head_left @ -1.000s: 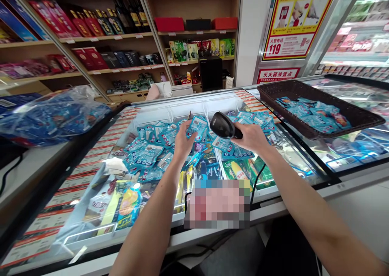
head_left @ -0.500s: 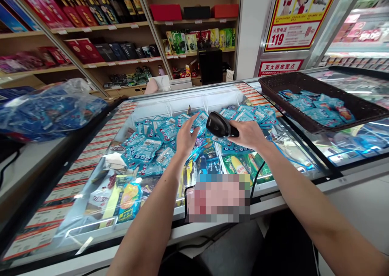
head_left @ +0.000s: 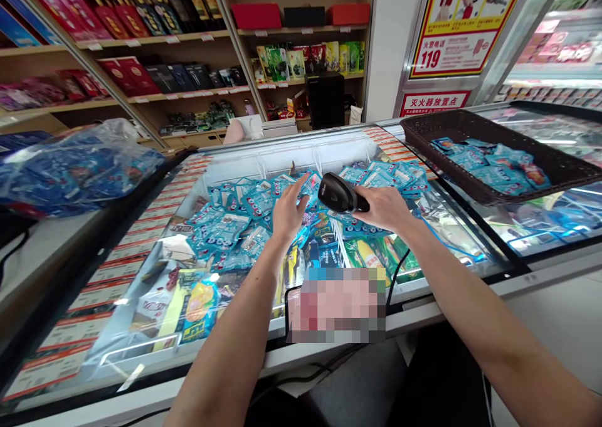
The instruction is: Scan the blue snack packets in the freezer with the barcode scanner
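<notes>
My right hand (head_left: 383, 206) is closed around the grip of a black barcode scanner (head_left: 337, 194), its head turned left over a pile of blue snack packets (head_left: 223, 229). A cord runs down from the scanner's grip. My left hand (head_left: 289, 212) is spread just left of the scanner head, thumb and fingers apart, at a blue packet (head_left: 313, 182) with a reddish glow on it. Whether the fingertips touch that packet I cannot tell. The packets lie spread over the glass top of a chest freezer (head_left: 155, 345).
At right on the freezer stands a brown woven basket (head_left: 475, 189) holding similar packets. A clear bag of blue packets (head_left: 79, 170) lies at left. Near the front edge rests a phone-like device (head_left: 294, 314), its screen blurred. Stocked shelves (head_left: 188, 41) stand behind.
A reddish glow now shows on the packet in front of the scanner. The scanner head has shifted very slightly left; both hands otherwise hold their places.
</notes>
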Demonstrator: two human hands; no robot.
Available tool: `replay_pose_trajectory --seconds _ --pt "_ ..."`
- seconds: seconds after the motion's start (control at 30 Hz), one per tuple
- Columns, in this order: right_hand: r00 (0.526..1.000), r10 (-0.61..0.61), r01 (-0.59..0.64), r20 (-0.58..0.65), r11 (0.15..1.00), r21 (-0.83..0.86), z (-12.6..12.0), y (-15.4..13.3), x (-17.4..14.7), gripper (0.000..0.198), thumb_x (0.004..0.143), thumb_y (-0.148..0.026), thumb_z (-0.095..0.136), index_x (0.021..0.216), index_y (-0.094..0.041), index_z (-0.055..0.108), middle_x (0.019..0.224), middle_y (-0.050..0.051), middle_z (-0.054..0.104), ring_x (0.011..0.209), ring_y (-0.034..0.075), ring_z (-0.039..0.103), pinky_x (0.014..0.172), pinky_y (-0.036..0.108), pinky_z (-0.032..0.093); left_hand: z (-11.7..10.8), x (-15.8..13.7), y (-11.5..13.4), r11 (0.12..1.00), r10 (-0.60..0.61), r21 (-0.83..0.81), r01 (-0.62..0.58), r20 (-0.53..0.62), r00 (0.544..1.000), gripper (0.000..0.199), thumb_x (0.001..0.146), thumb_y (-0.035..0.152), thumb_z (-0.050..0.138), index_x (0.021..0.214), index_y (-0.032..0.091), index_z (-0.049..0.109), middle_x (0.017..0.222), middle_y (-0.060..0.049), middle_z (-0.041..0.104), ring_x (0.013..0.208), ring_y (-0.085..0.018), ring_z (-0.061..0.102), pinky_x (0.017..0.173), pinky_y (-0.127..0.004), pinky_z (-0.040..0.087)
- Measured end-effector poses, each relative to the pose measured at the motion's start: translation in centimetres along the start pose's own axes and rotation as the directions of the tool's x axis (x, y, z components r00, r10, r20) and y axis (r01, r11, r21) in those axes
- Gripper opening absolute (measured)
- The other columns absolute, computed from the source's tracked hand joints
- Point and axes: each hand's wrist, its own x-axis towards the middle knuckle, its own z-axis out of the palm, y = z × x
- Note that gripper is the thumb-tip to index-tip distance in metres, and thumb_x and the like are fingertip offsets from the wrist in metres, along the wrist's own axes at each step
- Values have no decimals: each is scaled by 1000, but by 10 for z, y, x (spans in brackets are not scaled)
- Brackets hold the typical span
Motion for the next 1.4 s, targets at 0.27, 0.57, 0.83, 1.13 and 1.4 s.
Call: replay_pose_trajectory --seconds 0.27,0.57,0.83,1.13,1.4 --pt "999 28 -28 -18 1000 -2 -1 3 -1 35 75 -41 55 104 -21 59 80 3 68 67 18 60 57 27 31 0 0 1 994 3 110 -1 -18 1000 48 88 29 41 135 30 37 121 -7 55 99 -22 56 82 -34 45" --pt "969 236 -240 -78 970 -47 2 21 -2 37 76 -47 52 100 -20 60 74 6 67 67 21 59 58 29 32 -13 -4 9 902 122 425 -79 -73 990 45 86 25 43 130 31 43 137 -7 41 125 -30 35 100 -50 26" --pt "961 259 -265 -100 963 -52 6 25 -4 36 77 -47 51 99 -20 60 72 7 67 66 22 59 58 30 33 -2 -4 5 850 275 358 -386 324 905 30 89 35 39 111 28 58 111 -4 62 105 -24 50 91 -43 33" --pt "957 271 -277 -105 960 -47 8 27 -4 35 78 -47 50 98 -21 61 71 6 66 65 22 58 58 30 32 1 -7 0 865 161 466 -188 98 982 31 89 35 38 90 22 66 101 -8 63 102 -25 51 97 -48 28" --pt "958 273 -278 -83 959 -58 7 25 -4 34 78 -46 51 98 -20 61 69 6 65 65 21 57 57 29 32 13 -9 38 937 -22 349 -5 72 997 56 71 72 43 71 20 62 93 -10 58 100 -31 49 89 -48 32"
